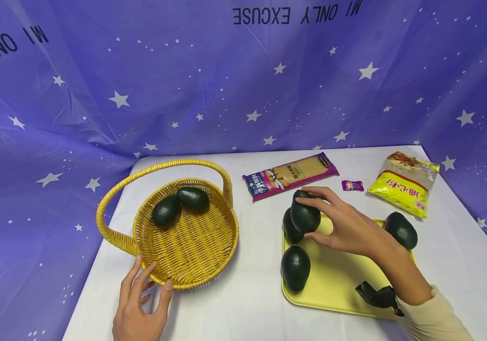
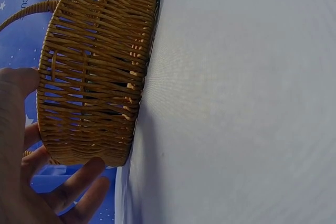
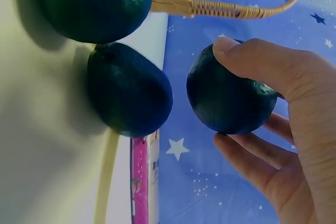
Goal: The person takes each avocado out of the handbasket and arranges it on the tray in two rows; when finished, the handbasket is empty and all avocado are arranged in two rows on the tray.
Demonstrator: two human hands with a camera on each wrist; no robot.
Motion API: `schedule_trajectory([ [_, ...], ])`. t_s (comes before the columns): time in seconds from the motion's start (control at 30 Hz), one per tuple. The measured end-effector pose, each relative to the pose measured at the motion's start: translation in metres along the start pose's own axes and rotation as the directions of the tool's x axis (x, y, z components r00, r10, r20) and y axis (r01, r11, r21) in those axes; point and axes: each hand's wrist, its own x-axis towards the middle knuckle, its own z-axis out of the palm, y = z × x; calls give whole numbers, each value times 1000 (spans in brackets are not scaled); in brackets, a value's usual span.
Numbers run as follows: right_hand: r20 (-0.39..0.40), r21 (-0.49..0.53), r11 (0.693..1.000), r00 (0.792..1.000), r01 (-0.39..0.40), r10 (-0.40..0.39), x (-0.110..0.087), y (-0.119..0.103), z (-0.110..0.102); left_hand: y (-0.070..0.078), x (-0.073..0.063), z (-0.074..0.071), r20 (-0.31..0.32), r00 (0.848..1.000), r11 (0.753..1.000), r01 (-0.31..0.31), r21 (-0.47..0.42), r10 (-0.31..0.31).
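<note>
The right hand (image 1: 350, 227) grips a dark green avocado (image 1: 305, 215), thumb and fingers (image 3: 257, 59) curled round it, lifted just above the far left corner of the yellow tray (image 1: 341, 284). A second avocado (image 1: 289, 229) sits right behind it at the tray's left edge, a third (image 1: 295, 267) lies nearer on that same edge, and a fourth (image 1: 401, 229) rests at the tray's right rim, well apart.

The left hand (image 1: 141, 308) rests with fingers straight against the near wall of the wicker basket (image 1: 192, 255), holding nothing; two avocados (image 1: 179, 204) lie touching at the basket's far side (the near half of its floor is bare). A strip of open desk (image 1: 260, 265) separates basket and tray.

Behind the tray lie a long noodle packet (image 1: 290, 175), a small purple sachet (image 1: 352, 185) and a yellow bag (image 1: 405, 182). The desk wears a white cloth; a purple star-printed curtain (image 1: 226, 85) closes in the back and both sides.
</note>
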Motion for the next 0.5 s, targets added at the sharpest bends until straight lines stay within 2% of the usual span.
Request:
schedule_trajectory([
  [0.5, -45, -65, 995, 997, -70, 67, -22, 16, -7, 1, 0, 0, -3, 1000, 1000, 6, -8, -6],
])
